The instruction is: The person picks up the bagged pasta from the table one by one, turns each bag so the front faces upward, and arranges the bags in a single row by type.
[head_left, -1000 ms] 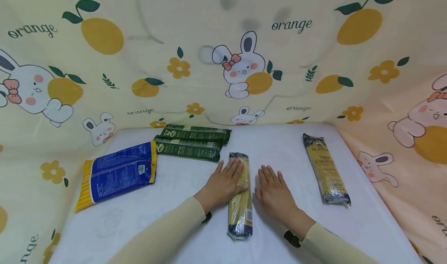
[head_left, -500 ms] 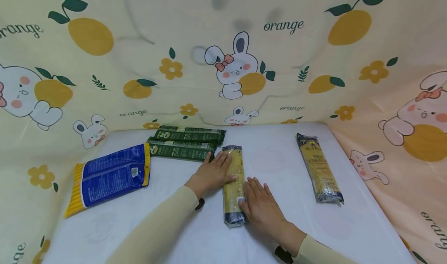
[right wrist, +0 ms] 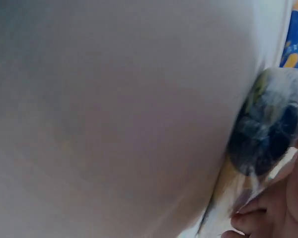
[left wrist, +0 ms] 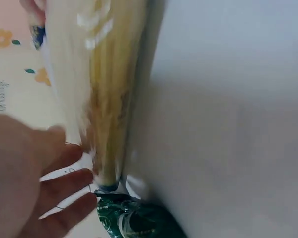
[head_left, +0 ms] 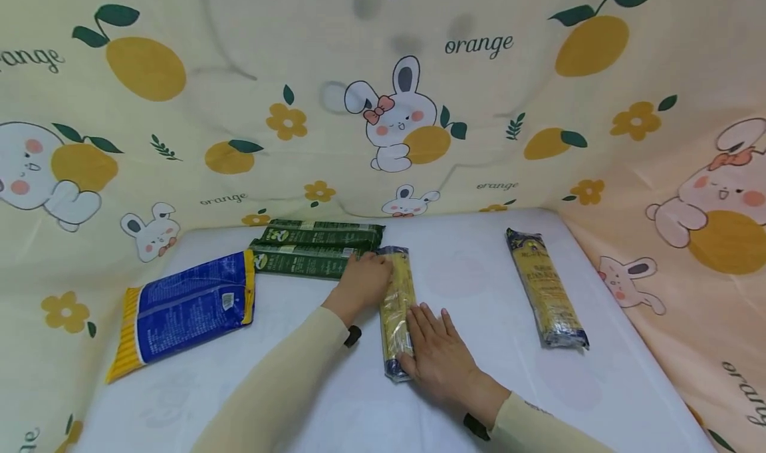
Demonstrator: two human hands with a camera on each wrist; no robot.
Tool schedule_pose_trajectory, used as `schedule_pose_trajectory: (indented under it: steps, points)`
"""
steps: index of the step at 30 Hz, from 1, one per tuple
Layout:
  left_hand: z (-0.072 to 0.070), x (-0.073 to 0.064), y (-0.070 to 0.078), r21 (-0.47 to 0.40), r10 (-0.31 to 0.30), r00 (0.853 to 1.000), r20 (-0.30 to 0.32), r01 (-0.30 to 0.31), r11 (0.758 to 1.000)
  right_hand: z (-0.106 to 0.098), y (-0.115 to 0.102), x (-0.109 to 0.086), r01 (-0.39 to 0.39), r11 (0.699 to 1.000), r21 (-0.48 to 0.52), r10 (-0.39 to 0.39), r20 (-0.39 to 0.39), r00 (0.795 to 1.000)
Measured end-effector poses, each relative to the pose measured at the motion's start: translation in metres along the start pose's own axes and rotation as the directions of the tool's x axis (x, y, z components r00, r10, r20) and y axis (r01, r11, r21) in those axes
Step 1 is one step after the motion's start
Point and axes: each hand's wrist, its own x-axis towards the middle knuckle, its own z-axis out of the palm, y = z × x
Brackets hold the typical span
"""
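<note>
A clear-wrapped pack of spaghetti (head_left: 397, 306) with dark blue ends lies lengthwise in the middle of the white table. Its far end is gripped by my left hand (head_left: 365, 281), whose fingers are bent at the left edge. In the left wrist view the left fingers (left wrist: 69, 186) curve to the pack's far end, beside a green packet (left wrist: 139, 218). My right hand (head_left: 439, 350) lies along the pack's right side near the close end, fingers straight and thumb touching it. The right wrist view shows the pack's wrapped blue end (right wrist: 263, 134) beside that hand.
Two green packets (head_left: 305, 259) lie side by side at the back left, close to my left hand. A large blue and yellow bag (head_left: 191, 306) is at the left. Another spaghetti pack (head_left: 547, 290) lies at the right. A printed cloth (head_left: 335, 54) surrounds the table (head_left: 479, 273).
My left hand's flat fingers have bent at the pack's far end. The right hand has come in from the right to touch the pack. The pack has shifted slightly away from me.
</note>
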Motion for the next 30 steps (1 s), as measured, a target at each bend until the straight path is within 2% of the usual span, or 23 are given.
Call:
schedule_pose_trajectory:
  steps: [2, 4, 7, 8, 10, 11, 13, 17, 19, 22, 26, 30]
  points:
    - [-0.002, 0.014, 0.001, 0.015, 0.001, 0.998, -0.065, 0.0, 1.0, -0.001, 0.003, -0.002, 0.011, 1.0, -0.017, -0.012, -0.068, 0.998]
    - [-0.004, 0.028, 0.002, 0.037, 0.018, 0.992, -0.122, -0.013, 0.999, 0.0, 0.005, -0.006, 0.026, 0.998, -0.052, -0.035, -0.187, 0.982]
    - [-0.002, 0.047, 0.003, 0.071, 0.056, 0.986, -0.159, -0.045, 0.996, 0.002, 0.007, -0.011, 0.017, 0.991, -0.136, -0.068, -0.378, 0.923]
    - [-0.001, 0.052, 0.003, 0.079, 0.064, 0.984, -0.164, -0.052, 0.996, 0.002, 0.006, -0.013, 0.004, 0.988, -0.153, -0.07, -0.424, 0.903]
    - [0.003, 0.061, 0.003, 0.091, 0.07, 0.985, -0.158, -0.056, 0.994, 0.002, 0.004, -0.017, -0.028, 0.984, -0.178, -0.06, -0.468, 0.882]
    - [0.005, 0.065, 0.002, 0.092, 0.069, 0.986, -0.151, -0.055, 0.994, 0.002, 0.002, -0.019, -0.046, 0.982, -0.185, -0.046, -0.467, 0.883]
    - [0.008, 0.07, 0.002, 0.091, 0.055, 0.988, -0.146, -0.042, 0.995, 0.0, -0.002, -0.023, -0.078, 0.98, -0.184, -0.01, -0.437, 0.899]
    - [0.014, 0.075, 0.002, 0.107, 0.029, 0.992, -0.126, -0.015, 0.994, -0.002, -0.009, -0.027, -0.122, 0.981, -0.151, 0.069, -0.317, 0.946]
    - [0.015, 0.076, 0.004, 0.11, 0.022, 0.993, -0.112, -0.01, 0.994, -0.002, -0.011, -0.027, -0.128, 0.985, -0.114, 0.093, -0.272, 0.958]
    - [0.015, 0.079, 0.007, 0.094, 0.005, 0.997, -0.081, 0.002, 0.996, -0.001, -0.013, -0.026, -0.131, 0.99, -0.061, 0.112, -0.246, 0.963]
    - [0.012, 0.082, 0.011, 0.069, -0.049, 0.997, -0.052, 0.052, 0.996, -0.002, -0.014, -0.024, -0.136, 0.991, -0.007, 0.13, -0.249, 0.96]
    - [0.005, 0.08, 0.012, 0.06, -0.067, 0.994, -0.08, 0.072, 0.996, -0.005, -0.015, -0.022, -0.14, 0.989, 0.043, 0.146, -0.221, 0.964]
